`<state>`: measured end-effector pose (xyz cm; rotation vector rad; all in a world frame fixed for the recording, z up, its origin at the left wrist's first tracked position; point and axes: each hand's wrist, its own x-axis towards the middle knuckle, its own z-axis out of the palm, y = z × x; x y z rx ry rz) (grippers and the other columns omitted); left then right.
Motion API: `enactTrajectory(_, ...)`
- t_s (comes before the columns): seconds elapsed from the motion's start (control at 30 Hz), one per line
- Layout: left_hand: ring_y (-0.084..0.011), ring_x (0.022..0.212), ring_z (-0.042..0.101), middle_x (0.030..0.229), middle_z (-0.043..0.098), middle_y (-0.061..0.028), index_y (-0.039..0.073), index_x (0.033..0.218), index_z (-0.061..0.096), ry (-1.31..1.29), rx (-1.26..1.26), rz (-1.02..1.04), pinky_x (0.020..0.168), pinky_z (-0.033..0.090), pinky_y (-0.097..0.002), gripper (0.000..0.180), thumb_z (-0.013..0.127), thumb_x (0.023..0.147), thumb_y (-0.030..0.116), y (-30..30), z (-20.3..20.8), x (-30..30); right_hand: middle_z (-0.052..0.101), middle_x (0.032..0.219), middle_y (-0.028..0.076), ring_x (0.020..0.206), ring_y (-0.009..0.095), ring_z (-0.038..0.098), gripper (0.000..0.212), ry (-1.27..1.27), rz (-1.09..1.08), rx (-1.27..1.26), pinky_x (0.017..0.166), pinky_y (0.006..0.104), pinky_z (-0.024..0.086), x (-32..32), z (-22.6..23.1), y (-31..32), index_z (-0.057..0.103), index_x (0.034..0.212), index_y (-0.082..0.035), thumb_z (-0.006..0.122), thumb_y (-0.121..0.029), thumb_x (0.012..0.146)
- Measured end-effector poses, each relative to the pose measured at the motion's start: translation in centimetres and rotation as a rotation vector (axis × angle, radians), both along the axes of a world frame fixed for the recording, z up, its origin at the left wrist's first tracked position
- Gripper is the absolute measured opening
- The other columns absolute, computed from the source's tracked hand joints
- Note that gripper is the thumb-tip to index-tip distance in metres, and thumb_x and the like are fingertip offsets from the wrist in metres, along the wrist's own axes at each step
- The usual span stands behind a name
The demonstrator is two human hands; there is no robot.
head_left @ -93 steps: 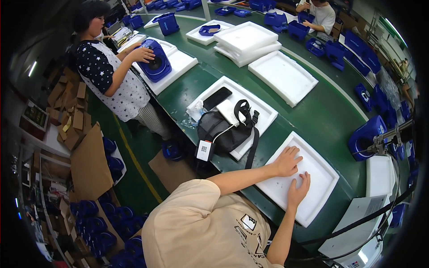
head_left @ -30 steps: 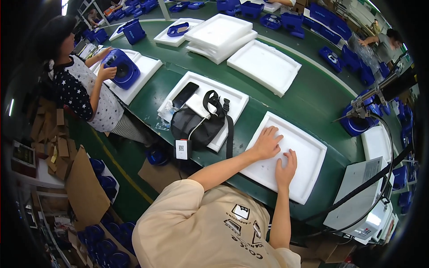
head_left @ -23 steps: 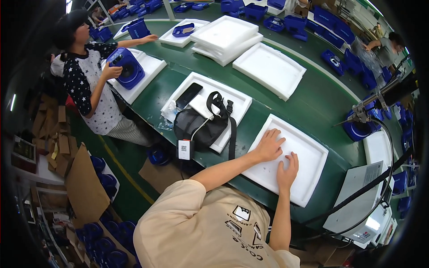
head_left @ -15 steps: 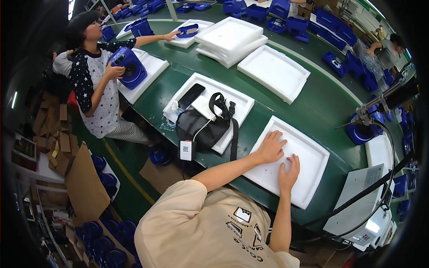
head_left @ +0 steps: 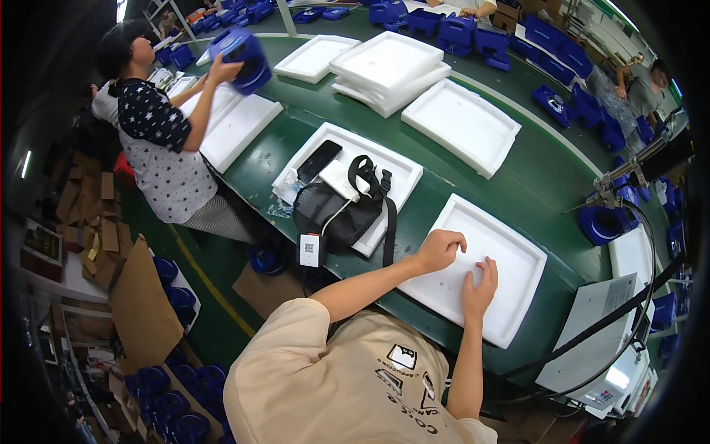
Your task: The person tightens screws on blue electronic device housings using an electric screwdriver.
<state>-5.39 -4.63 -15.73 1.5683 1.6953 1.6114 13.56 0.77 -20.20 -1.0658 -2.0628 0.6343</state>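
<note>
A shallow white foam tray (head_left: 510, 303) lies on the green bench right in front of me. Over its left part is my left hand (head_left: 438, 251), its fingers curled in and nothing seen in them. My right hand (head_left: 481, 287) hovers over or rests on the tray's middle, thumb and fingers apart, holding nothing; whether it touches the foam I cannot tell. To the left, another foam tray (head_left: 408, 169) bears a black mesh bag (head_left: 340, 214) with a strap, a black phone (head_left: 319, 161) and a white block (head_left: 339, 177) with a cable.
Farther off stand a stack of foam trays (head_left: 388, 63) and a single tray (head_left: 464, 122). At left a co-worker (head_left: 163, 140) lifts a blue plastic housing (head_left: 242, 59). A metal clamp arm (head_left: 621, 181) with cables and a grey box (head_left: 592, 325) are at right.
My left hand has drawn back slightly and its fingers have curled. The co-worker raised the blue housing and turned away. The far trays shifted a little right; the blue part left one of them.
</note>
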Motion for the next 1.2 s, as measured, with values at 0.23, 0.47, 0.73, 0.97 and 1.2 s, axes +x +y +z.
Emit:
enactTrajectory(0.23,-0.0195,0.053,0.053,0.057,0.056,-0.0126,-0.001,0.067,0.061,-0.159,0.006,-0.009,0.053,0.041,-0.0340,0.018,0.045,0.076,-0.003,-3.9,1.2,-1.9,0.056,0.149,0.019,0.145,0.038,0.045,0.026,0.003,0.006,0.008,0.120,0.0469,0.035,0.2,0.0,0.2,0.067,0.114,-0.002,0.067,-0.004,0.088)
enactTrajectory(0.47,-0.0119,0.058,0.045,0.060,0.053,-0.0066,-0.001,0.069,0.058,-0.255,-0.039,-0.046,0.055,0.037,-0.0307,0.018,0.042,0.077,-0.005,-4.0,0.4,-2.1,0.056,0.149,0.018,0.145,0.038,0.044,0.026,0.005,-0.005,-0.001,0.120,0.0465,0.035,0.3,-0.3,0.2,0.067,0.113,-0.002,0.067,-0.004,0.087)
enactTrajectory(0.73,-0.0315,0.071,0.062,0.072,0.064,-0.0138,0.003,0.077,0.065,0.188,-0.050,0.000,0.067,0.049,-0.0411,0.014,0.052,0.082,-0.002,0.1,-0.5,-1.2,0.058,0.147,0.018,0.144,0.038,0.046,0.024,0.023,-0.016,0.017,0.119,0.0466,0.036,0.2,0.0,0.1,0.067,0.112,-0.002,0.067,-0.003,0.088)
enactTrajectory(0.97,-0.0336,0.088,0.063,0.084,0.066,-0.0132,0.005,0.081,0.069,0.654,-0.061,0.004,0.082,0.053,-0.0455,0.009,0.062,0.084,0.008,2.7,-3.6,-1.7,0.071,0.124,0.017,0.120,0.033,0.066,0.012,0.291,-0.008,-0.050,0.105,0.0411,0.049,2.1,1.8,-0.9,0.071,0.104,0.001,0.066,-0.002,0.093)
enactTrajectory(1.2,-0.0318,0.090,0.063,0.086,0.065,-0.0121,0.005,0.085,0.070,0.667,-0.056,0.068,0.084,0.052,-0.0434,0.004,0.065,0.084,0.006,2.3,-3.2,-0.6,0.076,0.101,0.015,0.091,0.028,0.073,0.014,0.270,-0.062,-0.234,0.084,0.0383,0.057,7.3,-0.3,-4.0,0.072,0.107,0.003,0.069,-0.007,0.097)
